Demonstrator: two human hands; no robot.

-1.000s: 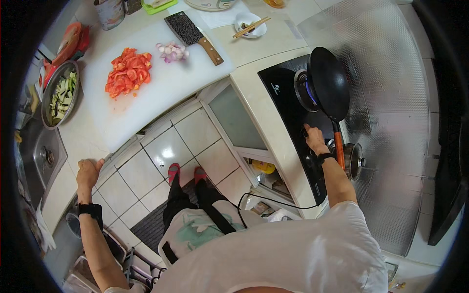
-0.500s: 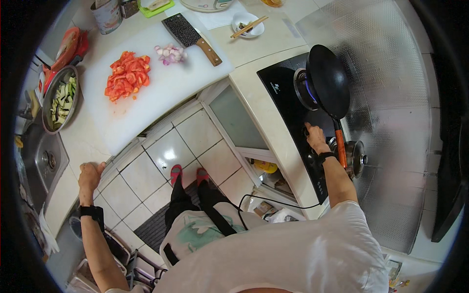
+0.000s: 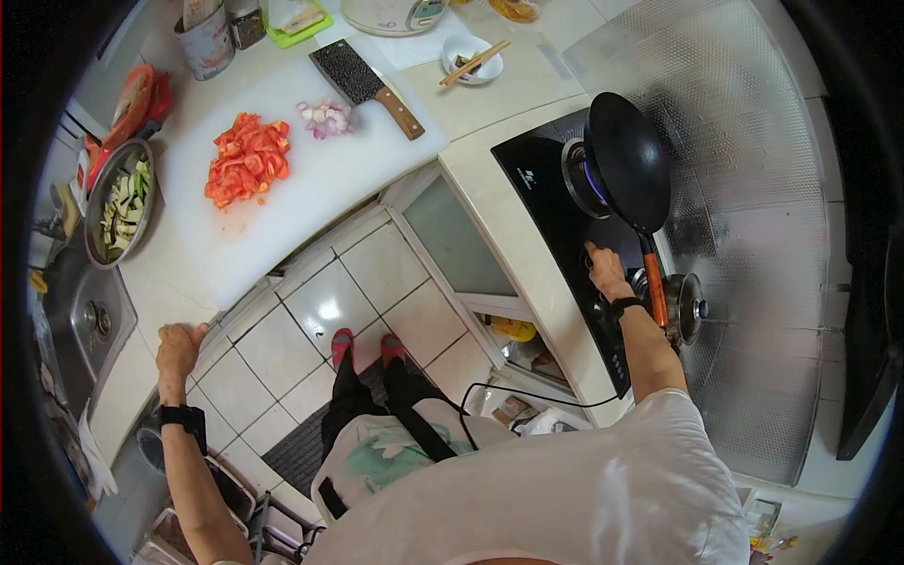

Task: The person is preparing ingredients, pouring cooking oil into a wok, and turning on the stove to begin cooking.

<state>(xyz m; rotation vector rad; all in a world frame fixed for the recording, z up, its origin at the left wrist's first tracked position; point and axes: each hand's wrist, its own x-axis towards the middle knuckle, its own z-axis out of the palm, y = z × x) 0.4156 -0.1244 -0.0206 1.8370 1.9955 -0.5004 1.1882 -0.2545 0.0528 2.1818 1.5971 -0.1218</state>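
At the black gas stove, my right hand has its fingers closed on a control knob, which they mostly hide. A blue flame burns on the far burner, and a black wok with a wooden handle stands tilted over it. The handle points back towards me, over a lidded steel pot. My left hand rests in a loose fist on the counter edge, thumb against the near corner of the white cutting board. On that board lie chopped tomatoes, cut shallots and a cleaver.
A steel bowl of cut eggplant stands left of the board, beside the sink. Behind are a small white bowl with chopsticks across it and a tin can. A foil splash guard lines the stove's right side.
The view has shifted slightly, so the counter things sit a little lower in it. Both hands keep their places, the right at the knob and the left on the counter edge.
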